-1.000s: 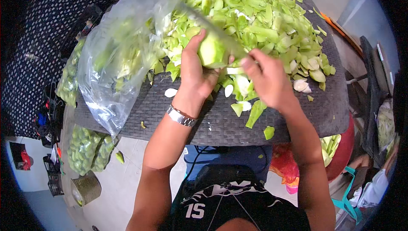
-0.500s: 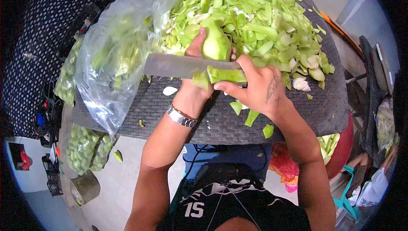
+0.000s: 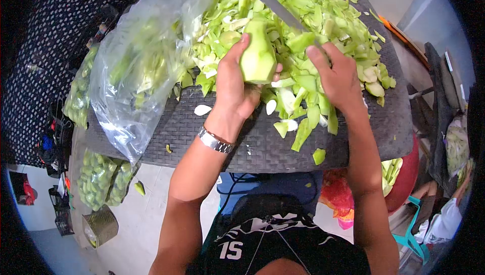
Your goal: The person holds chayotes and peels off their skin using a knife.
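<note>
My left hand (image 3: 235, 80) is wrapped round a pale green fruit that looks like a green mango (image 3: 258, 55), its faces cut flat. A wide-bladed kitchen knife (image 3: 277, 7) is gripped in my right hand (image 3: 337, 75), to the right of the fruit. Its blade slants up and left over a large heap of green slices (image 3: 313, 9), with a cut piece (image 3: 300, 41) close to the blade near my fingers. More slices (image 3: 304, 131) and white bits (image 3: 202, 109) lie on the dark woven-pattern table (image 3: 202, 143) below both hands.
A clear plastic bag (image 3: 136, 73) with green pieces in it covers the table's left side. Filled bags of green fruit (image 3: 96, 176) and a metal tin (image 3: 102, 226) stand on the floor at left. At lower right are a red basin (image 3: 404, 184) and a person's arm (image 3: 463, 189).
The knife has swung up and right, away from the fruit, with my right hand. More slices lie beside and below the fruit. My left hand still holds it in about the same place.
</note>
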Demonstrator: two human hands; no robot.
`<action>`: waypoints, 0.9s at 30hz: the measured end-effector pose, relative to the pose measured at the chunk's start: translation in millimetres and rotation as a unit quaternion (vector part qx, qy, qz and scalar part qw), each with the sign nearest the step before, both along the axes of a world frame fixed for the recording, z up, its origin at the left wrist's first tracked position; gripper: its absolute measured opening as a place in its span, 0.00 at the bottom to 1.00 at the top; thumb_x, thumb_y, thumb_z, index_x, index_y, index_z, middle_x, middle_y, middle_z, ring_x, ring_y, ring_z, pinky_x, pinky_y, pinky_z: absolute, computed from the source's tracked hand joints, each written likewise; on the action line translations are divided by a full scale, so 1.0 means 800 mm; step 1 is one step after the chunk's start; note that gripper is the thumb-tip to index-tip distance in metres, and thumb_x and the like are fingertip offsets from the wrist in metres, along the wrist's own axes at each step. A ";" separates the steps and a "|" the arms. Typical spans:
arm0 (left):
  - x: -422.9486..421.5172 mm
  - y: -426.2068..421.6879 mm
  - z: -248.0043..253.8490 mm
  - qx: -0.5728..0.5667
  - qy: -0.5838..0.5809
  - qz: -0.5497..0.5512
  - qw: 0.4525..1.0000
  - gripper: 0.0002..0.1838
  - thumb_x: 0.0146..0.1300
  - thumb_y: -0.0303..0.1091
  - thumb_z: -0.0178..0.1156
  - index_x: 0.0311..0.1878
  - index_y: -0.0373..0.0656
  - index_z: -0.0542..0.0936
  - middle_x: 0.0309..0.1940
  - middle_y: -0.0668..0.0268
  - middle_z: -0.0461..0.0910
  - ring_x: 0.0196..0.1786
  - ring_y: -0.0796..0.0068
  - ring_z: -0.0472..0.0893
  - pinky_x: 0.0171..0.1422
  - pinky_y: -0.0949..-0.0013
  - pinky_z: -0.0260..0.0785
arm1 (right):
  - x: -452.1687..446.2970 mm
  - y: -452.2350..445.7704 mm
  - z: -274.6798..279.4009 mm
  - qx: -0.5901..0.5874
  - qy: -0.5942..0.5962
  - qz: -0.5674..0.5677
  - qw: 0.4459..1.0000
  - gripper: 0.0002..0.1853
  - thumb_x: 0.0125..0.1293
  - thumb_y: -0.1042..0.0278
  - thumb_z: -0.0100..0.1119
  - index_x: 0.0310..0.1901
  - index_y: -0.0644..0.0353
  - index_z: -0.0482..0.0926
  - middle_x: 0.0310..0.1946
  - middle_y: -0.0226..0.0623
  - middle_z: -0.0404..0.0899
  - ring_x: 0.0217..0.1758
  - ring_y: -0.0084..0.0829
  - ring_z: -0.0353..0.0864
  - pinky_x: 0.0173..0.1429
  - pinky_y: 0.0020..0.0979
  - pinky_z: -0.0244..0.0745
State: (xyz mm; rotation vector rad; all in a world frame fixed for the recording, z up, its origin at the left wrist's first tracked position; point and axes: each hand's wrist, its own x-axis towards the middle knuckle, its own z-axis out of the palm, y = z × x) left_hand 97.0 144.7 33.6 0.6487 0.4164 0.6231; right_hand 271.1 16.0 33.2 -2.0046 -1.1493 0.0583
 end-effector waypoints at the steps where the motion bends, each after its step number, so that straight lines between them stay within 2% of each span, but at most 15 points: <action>1: 0.000 0.003 -0.002 0.004 -0.014 -0.012 1.000 0.21 0.78 0.50 0.54 0.60 0.41 0.76 0.44 0.59 0.83 0.45 0.60 0.86 0.43 0.58 0.81 | -0.015 -0.004 0.010 0.020 0.007 0.033 0.999 0.31 0.67 0.33 0.65 0.38 0.61 0.78 0.18 0.49 0.79 0.25 0.57 0.83 0.30 0.51 0.75; 4: 0.005 -0.015 0.000 -0.009 0.016 0.106 0.994 0.28 0.76 0.54 0.55 0.68 0.43 0.74 0.52 0.56 0.85 0.49 0.57 0.87 0.53 0.54 0.82 | -0.053 -0.015 0.024 -0.038 -0.060 0.136 0.988 0.23 0.69 0.47 0.68 0.43 0.63 0.78 0.23 0.51 0.77 0.28 0.51 0.84 0.33 0.44 0.74; 5: 0.001 -0.001 -0.021 0.012 -0.020 0.030 0.999 0.31 0.74 0.55 0.58 0.70 0.43 0.74 0.54 0.56 0.85 0.51 0.59 0.87 0.59 0.54 0.82 | -0.057 -0.015 0.016 -0.042 -0.072 0.151 0.985 0.25 0.67 0.44 0.71 0.43 0.62 0.78 0.23 0.51 0.79 0.29 0.54 0.85 0.33 0.44 0.76; 8: 0.001 0.001 -0.014 -0.006 -0.040 -0.012 0.999 0.28 0.74 0.54 0.59 0.67 0.42 0.77 0.55 0.57 0.85 0.52 0.61 0.87 0.58 0.55 0.82 | -0.059 -0.010 0.002 -0.003 -0.150 0.162 0.975 0.26 0.65 0.42 0.72 0.43 0.60 0.79 0.23 0.48 0.80 0.30 0.55 0.86 0.34 0.45 0.78; 11: 0.001 -0.001 -0.012 0.002 -0.035 -0.008 0.999 0.28 0.74 0.55 0.60 0.65 0.43 0.79 0.53 0.58 0.86 0.52 0.62 0.87 0.58 0.56 0.81 | -0.058 -0.013 0.008 -0.037 -0.157 0.149 0.976 0.27 0.63 0.40 0.73 0.43 0.60 0.79 0.23 0.46 0.81 0.29 0.54 0.86 0.34 0.44 0.79; 14: 0.003 -0.001 -0.009 -0.005 -0.023 -0.003 1.000 0.28 0.74 0.55 0.59 0.65 0.42 0.78 0.50 0.59 0.86 0.50 0.60 0.86 0.54 0.54 0.82 | -0.049 -0.011 0.006 -0.015 -0.164 0.143 0.976 0.28 0.62 0.39 0.73 0.43 0.60 0.79 0.23 0.46 0.81 0.28 0.54 0.85 0.33 0.45 0.78; 17: -0.004 -0.008 -0.006 -0.020 -0.024 0.026 0.999 0.27 0.75 0.54 0.58 0.64 0.42 0.78 0.48 0.59 0.86 0.48 0.57 0.86 0.48 0.52 0.82 | -0.038 -0.011 0.008 -0.023 -0.185 0.102 0.977 0.33 0.63 0.28 0.66 0.39 0.58 0.77 0.17 0.48 0.79 0.25 0.55 0.85 0.32 0.51 0.80; 18: -0.007 -0.009 -0.004 -0.024 -0.025 0.041 0.999 0.26 0.76 0.54 0.57 0.63 0.42 0.78 0.47 0.59 0.86 0.47 0.56 0.86 0.46 0.52 0.82 | -0.028 -0.009 0.010 -0.043 -0.156 0.063 0.985 0.33 0.64 0.29 0.65 0.39 0.59 0.77 0.18 0.50 0.79 0.27 0.56 0.86 0.33 0.51 0.80; 20: -0.008 -0.002 -0.001 -0.008 -0.010 -0.005 1.000 0.25 0.77 0.53 0.56 0.63 0.42 0.78 0.47 0.58 0.86 0.45 0.55 0.86 0.44 0.52 0.82 | 0.002 -0.008 0.011 -0.085 -0.097 -0.015 0.991 0.33 0.66 0.29 0.62 0.39 0.60 0.77 0.21 0.53 0.80 0.30 0.58 0.86 0.34 0.53 0.80; 22: -0.006 0.005 0.003 0.006 0.001 -0.054 0.999 0.24 0.78 0.52 0.54 0.63 0.43 0.77 0.47 0.57 0.86 0.43 0.55 0.87 0.41 0.52 0.82 | 0.017 -0.011 0.007 -0.032 -0.032 -0.001 0.999 0.33 0.70 0.31 0.59 0.37 0.63 0.77 0.23 0.55 0.80 0.31 0.59 0.85 0.35 0.52 0.77; 24: -0.001 0.001 0.006 0.021 0.008 -0.043 0.999 0.23 0.79 0.51 0.54 0.63 0.44 0.78 0.48 0.58 0.85 0.45 0.59 0.86 0.44 0.52 0.82 | 0.013 -0.009 0.005 -0.006 0.027 0.025 0.999 0.33 0.71 0.32 0.59 0.37 0.63 0.77 0.23 0.55 0.79 0.30 0.59 0.84 0.34 0.51 0.75; 25: -0.001 -0.002 0.007 0.020 0.017 -0.039 0.999 0.23 0.79 0.51 0.54 0.63 0.44 0.77 0.49 0.60 0.85 0.47 0.61 0.86 0.45 0.52 0.82 | 0.001 -0.009 0.008 -0.005 0.027 0.051 0.998 0.32 0.69 0.33 0.63 0.37 0.63 0.77 0.20 0.51 0.77 0.26 0.57 0.82 0.30 0.49 0.72; 27: 0.002 -0.004 0.001 0.008 0.021 -0.019 1.000 0.22 0.79 0.51 0.54 0.63 0.44 0.77 0.51 0.61 0.84 0.49 0.64 0.85 0.48 0.52 0.82 | -0.027 -0.015 0.019 -0.024 -0.031 0.116 0.993 0.26 0.70 0.42 0.66 0.39 0.62 0.78 0.19 0.49 0.75 0.23 0.50 0.79 0.30 0.44 0.71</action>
